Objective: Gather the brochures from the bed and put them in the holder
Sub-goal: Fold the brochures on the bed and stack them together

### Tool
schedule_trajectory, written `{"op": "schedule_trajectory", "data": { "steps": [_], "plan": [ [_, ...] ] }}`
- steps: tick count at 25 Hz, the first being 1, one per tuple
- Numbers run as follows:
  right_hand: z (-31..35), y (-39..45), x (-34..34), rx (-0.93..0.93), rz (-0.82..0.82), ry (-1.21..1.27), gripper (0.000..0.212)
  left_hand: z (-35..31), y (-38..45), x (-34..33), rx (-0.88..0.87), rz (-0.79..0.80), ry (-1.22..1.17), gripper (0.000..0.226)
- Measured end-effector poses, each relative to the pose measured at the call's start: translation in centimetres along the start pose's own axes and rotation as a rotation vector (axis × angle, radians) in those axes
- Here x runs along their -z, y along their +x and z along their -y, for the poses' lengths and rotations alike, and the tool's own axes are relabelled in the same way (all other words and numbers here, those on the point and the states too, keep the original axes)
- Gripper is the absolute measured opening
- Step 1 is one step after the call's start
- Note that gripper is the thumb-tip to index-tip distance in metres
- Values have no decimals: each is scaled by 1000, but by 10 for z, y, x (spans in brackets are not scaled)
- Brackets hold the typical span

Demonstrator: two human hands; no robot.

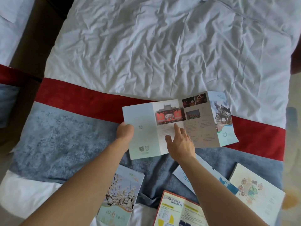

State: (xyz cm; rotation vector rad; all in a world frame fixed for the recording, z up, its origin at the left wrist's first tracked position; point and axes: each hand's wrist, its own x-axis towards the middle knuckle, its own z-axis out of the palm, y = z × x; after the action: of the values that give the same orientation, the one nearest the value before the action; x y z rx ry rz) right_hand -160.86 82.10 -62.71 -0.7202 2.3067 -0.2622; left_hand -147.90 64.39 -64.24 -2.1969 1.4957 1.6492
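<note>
Brochures lie scattered across the foot of the bed (162, 46), on its blue-grey and red runner (65, 131). Farthest up is an unfolded brochure (177, 123), spread flat in several panels: a pale panel with a QR code at its left end, a middle panel with a photo of a red temple-like building, smaller photos to the right of that, and a blue-and-white panel at the far right whose corner curls up slightly. It straddles the red stripe (81, 101) and the blue-grey cloth.

Left hand (125, 130) grasps the left edge of this unfolded brochure, the fingers tucked under the paper and hidden, the thumb side on top. Right hand (180, 141) lies on the middle panels with fingers extended and loose, the forefinger reaching toward the temple photo; it clasps nothing.

Nearer the camera, under the left forearm, sits a folded blossom brochure (120, 193) with white flowering branches on its cover. At the bottom centre lies an orange-bordered leaflet (175, 209) with yellow panels and printed text. Beneath the right forearm is a white-and-blue brochure (228, 183), partly hidden by the arm, and just to its right a cream booklet (257, 193) with pastel drawings, overlapping its edge.

Beyond the runner stretches the wrinkled white duvet (162, 46). A dark brown floor (32, 46) shows at the left of the bed.
</note>
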Motion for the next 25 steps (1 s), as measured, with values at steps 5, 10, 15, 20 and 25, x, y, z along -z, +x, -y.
{"op": "schedule_trajectory", "data": {
  "steps": [5,10,15,20,25],
  "plan": [
    [17,1,-1,38,-46,-47,63,-4,6,58,-26,-277,8,24],
    [29,6,-1,28,-115,-90,65,-11,12,81,-33,-304,-29,27],
    [20,6,1,-76,-146,-12,57,-25,-9,24,-121,-83,-50,9],
    [1,7,9,-209,-217,138,46,-39,-22,-37,-213,87,70,7],
    [-13,14,9,-227,-162,134,46,-38,-13,-60,-192,46,181,10]
  ]
}}
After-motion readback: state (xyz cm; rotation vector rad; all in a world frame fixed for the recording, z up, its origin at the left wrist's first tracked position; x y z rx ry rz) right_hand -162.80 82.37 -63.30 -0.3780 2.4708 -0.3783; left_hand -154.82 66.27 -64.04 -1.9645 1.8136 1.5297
